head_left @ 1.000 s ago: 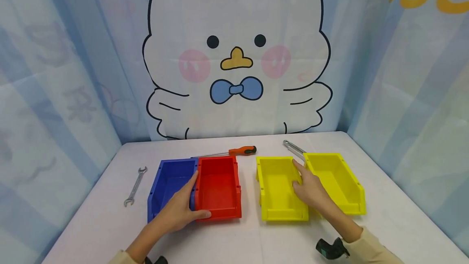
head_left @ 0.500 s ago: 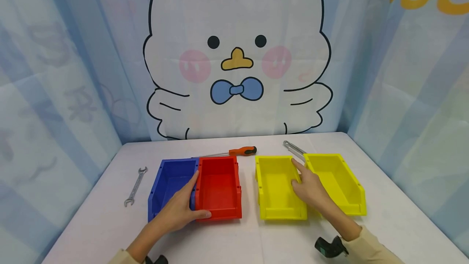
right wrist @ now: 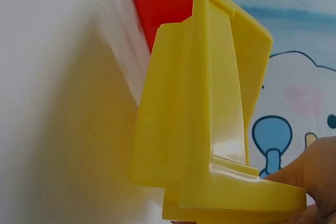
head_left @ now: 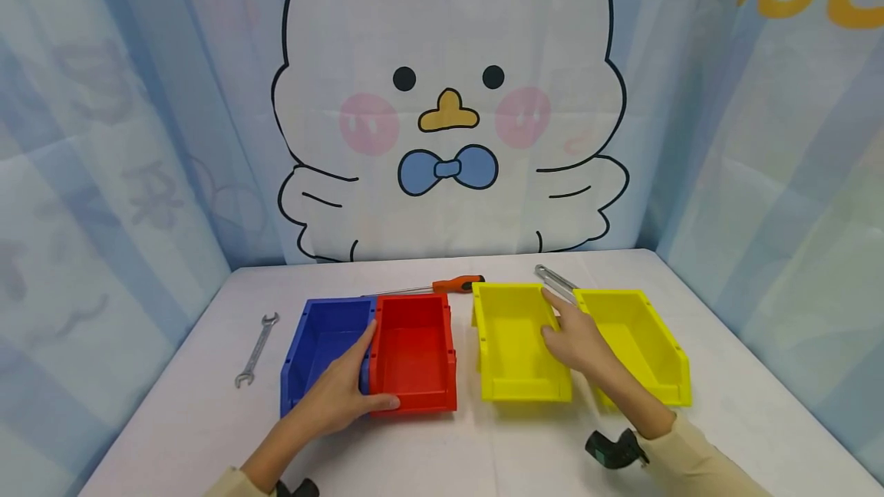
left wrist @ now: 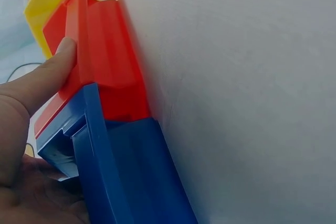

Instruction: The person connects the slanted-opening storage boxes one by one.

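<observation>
A red plastic bin stands against a blue bin, left of centre in the head view. My left hand holds the red bin at its left side, thumb on the front lip and fingers reaching over the shared wall. The left wrist view shows that thumb on the red rim. My right hand grips the right wall of a yellow bin. Raised off the table, this bin has its shadow beneath it in the right wrist view. A second yellow bin stands to its right, partly behind my right forearm.
Behind the red and blue bins lies a screwdriver with an orange and black handle. An open-ended wrench lies at the left. Another metal tool is partly hidden behind the yellow bins. Curtains surround the white table.
My right hand has lifted the nearer yellow bin and carried it leftward, towards the red one, widening the gap to the other yellow bin. The left hand has stayed in place.
</observation>
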Tool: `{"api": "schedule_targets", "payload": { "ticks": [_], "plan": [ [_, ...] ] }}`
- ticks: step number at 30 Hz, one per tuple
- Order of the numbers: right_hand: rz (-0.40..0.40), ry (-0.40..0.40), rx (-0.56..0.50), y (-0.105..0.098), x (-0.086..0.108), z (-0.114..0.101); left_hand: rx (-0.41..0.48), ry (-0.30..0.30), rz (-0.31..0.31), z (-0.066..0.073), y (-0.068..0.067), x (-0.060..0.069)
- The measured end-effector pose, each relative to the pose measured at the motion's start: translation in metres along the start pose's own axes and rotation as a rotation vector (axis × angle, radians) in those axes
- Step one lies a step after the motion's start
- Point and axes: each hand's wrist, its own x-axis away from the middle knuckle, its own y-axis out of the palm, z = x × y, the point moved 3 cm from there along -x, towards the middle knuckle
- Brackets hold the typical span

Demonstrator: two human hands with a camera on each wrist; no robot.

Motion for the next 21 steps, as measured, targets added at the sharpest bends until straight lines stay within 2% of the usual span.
{"api": "schedule_targets", "payload": {
  "ticks": [13,21],
  "plan": [
    [-0.002,-0.028,-0.005,-0.004,-0.006,-0.019,0.008,0.007,-0.015,0.001,-0.002,-0.001],
    [-0.016,-0.013,-0.013,-0.005,-0.005,-0.027,0.018,0.024,-0.026,0.0,-0.003,-0.001]
  ]
}}
